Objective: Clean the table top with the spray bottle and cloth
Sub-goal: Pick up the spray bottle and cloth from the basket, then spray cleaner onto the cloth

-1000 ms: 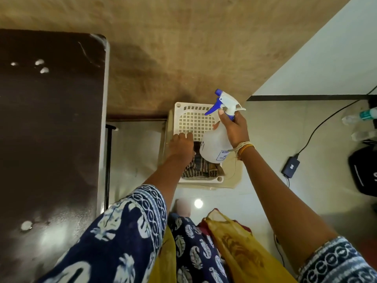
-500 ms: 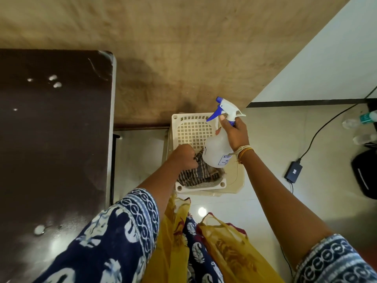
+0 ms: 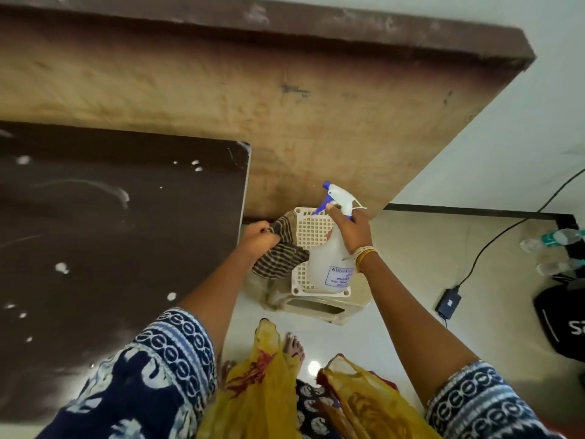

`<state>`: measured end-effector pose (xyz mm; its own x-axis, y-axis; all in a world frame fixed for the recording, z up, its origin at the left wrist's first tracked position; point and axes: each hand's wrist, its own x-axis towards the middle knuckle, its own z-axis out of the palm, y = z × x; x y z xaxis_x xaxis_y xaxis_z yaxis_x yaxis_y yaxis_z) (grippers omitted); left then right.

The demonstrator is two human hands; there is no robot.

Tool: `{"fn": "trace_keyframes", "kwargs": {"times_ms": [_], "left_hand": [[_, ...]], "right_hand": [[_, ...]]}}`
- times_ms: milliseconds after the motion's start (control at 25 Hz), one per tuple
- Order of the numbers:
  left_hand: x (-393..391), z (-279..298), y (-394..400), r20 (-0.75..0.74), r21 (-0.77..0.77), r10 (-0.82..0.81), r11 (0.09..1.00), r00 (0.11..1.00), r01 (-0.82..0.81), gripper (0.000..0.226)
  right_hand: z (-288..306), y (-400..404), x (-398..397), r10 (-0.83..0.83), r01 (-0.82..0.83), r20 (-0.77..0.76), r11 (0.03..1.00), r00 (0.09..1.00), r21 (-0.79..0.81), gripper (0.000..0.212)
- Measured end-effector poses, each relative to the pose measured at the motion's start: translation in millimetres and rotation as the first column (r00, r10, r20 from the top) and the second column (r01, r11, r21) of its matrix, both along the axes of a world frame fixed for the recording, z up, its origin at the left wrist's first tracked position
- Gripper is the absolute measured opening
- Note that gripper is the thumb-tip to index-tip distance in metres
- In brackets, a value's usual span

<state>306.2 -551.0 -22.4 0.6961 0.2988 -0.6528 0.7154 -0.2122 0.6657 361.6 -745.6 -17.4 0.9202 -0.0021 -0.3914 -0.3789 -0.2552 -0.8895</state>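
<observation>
A dark brown table top (image 3: 104, 236) fills the left side, spotted with white marks and smears. My left hand (image 3: 261, 237) grips a brown striped cloth (image 3: 281, 255), lifted off the white lattice basket (image 3: 311, 236) and hanging beside the table's right edge. My right hand (image 3: 351, 231) holds a white spray bottle (image 3: 329, 267) with a blue trigger by its neck, above the basket.
The basket sits on a cream plastic stool (image 3: 319, 308) on the tiled floor. A tall wooden panel (image 3: 253, 99) stands behind. At the right lie a black adapter (image 3: 448, 304) with its cable, plastic bottles (image 3: 550, 239) and a black bag (image 3: 563, 321).
My left hand has pulled the striped cloth out of the basket and up to the left, toward the table edge. My right hand still holds the bottle. The view has tilted up.
</observation>
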Motion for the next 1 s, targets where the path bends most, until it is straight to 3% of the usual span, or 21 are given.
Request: {"fn": "trace_keyframes", "kwargs": {"times_ms": [200, 320, 480, 600, 720, 840, 920, 1000], "left_hand": [[-43, 34, 65, -0.041, -0.292, 0.33, 0.899, 0.943, -0.327, 0.026], [-79, 37, 108, -0.073, -0.346, 0.374, 0.86, 0.924, -0.375, 0.024], [-127, 44, 166, -0.069, -0.443, 0.391, 0.812, 0.918, -0.379, 0.031], [-163, 51, 212, -0.127, -0.501, 0.4, 0.764, 0.908, -0.407, 0.056], [-200, 68, 250, -0.101, -0.532, 0.405, 0.75, 0.909, -0.393, 0.036], [-223, 63, 293, -0.078, -0.627, 0.479, 0.658, 0.874, -0.417, 0.061], [-234, 62, 318, -0.072, -0.647, 0.481, 0.644, 0.874, -0.408, 0.075], [-239, 67, 337, -0.091, -0.655, 0.471, 0.635, 0.877, -0.41, 0.063]], "right_hand": [[25, 55, -46, -0.003, 0.021, -0.098, 0.982, 0.995, 0.188, 0.013], [33, 99, -82, 0.011, 0.017, -0.156, 0.984, 0.988, 0.177, 0.025], [36, 162, -140, 0.045, -0.015, -0.171, 0.986, 0.984, 0.168, 0.057], [41, 205, -188, 0.075, -0.024, -0.232, 0.976, 0.97, 0.216, 0.042], [42, 247, -224, 0.122, -0.07, -0.208, 0.968, 0.97, 0.241, 0.033], [41, 285, -244, 0.154, -0.101, -0.221, 0.966, 0.963, 0.237, 0.037], [44, 310, -250, 0.197, -0.147, -0.223, 0.964, 0.955, 0.222, 0.034], [51, 333, -249, 0.239, -0.189, -0.251, 0.96, 0.938, 0.208, 0.029]]}}
